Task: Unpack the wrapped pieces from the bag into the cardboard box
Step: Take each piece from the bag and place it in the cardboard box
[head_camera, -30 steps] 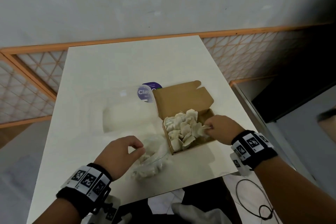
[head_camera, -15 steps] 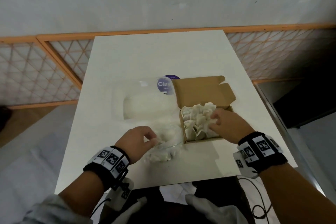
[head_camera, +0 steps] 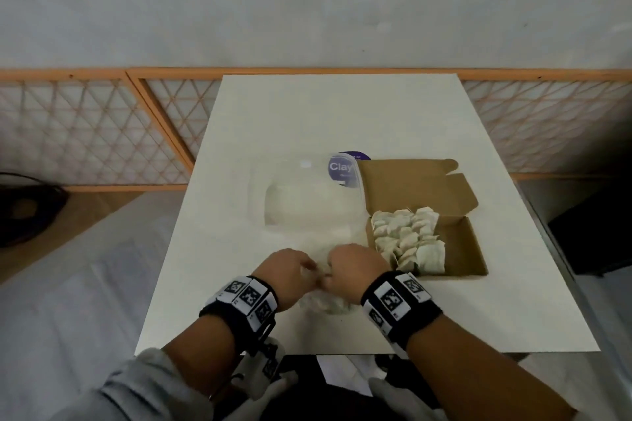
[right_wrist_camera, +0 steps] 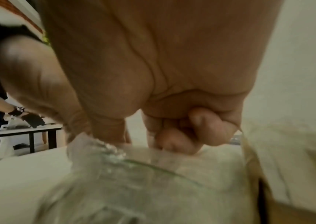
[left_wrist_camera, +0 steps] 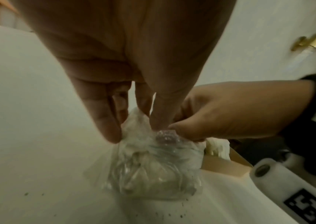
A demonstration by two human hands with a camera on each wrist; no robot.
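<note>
A clear plastic bag [head_camera: 325, 302] [left_wrist_camera: 153, 169] [right_wrist_camera: 115, 181] with pale wrapped pieces inside lies near the table's front edge. My left hand [head_camera: 290, 272] [left_wrist_camera: 134, 121] pinches the bag's gathered top from the left. My right hand [head_camera: 352, 268] [left_wrist_camera: 201, 121] [right_wrist_camera: 153, 136] pinches the same top from the right, fingers curled, the two hands nearly touching. To the right stands the open brown cardboard box [head_camera: 468, 249], its flap raised at the back. Several white wrapped pieces [head_camera: 407, 236] fill its left half; the right half is bare.
A clear plastic tub [head_camera: 307, 202] with a purple label [head_camera: 342, 167] stands behind the bag, against the box's left side. The white table [head_camera: 342, 113] ends just before my wrists. An orange lattice railing [head_camera: 102, 133] runs behind it.
My right hand left the box and came left to the bag's top, meeting the left hand there. The left hand kept hold of the bag. The head view swung left.
</note>
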